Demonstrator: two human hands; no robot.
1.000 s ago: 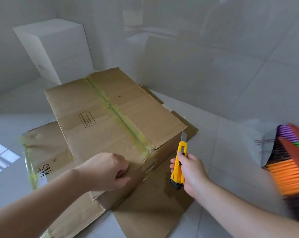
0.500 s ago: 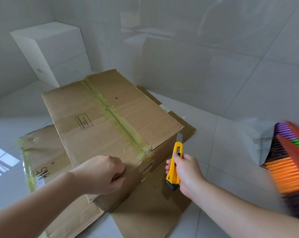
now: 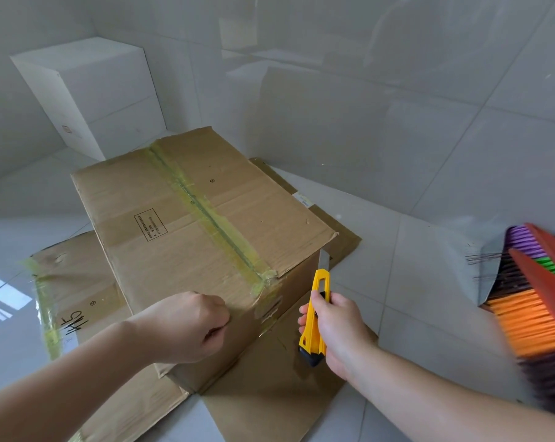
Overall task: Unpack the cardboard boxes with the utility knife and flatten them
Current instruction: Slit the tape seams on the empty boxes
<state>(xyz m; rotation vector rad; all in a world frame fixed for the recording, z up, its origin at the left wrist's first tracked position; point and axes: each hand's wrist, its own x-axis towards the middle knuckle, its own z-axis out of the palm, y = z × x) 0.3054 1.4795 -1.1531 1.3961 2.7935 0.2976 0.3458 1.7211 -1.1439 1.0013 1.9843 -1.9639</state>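
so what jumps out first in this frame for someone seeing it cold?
The taped cardboard box in the middle, sitting on flattened cardboard on the floor, with the left hand curled against its near edge. Next, the yellow utility knife gripped in the right hand, blade out and pointing up by the box's right corner. A colourful broom sits blurred at the right edge.

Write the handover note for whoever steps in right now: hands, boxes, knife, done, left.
Left hand: fingers curled, gripping the near top edge of the taped brown cardboard box.
Right hand: grips the yellow utility knife, blade out and pointing up beside the box's right corner.
The box stands on flattened brown cardboard sheets on the floor.
Done: sheets already lie flat.
Left: the yellowish tape strip along the top seam looks uncut; slit it, unpack, flatten.
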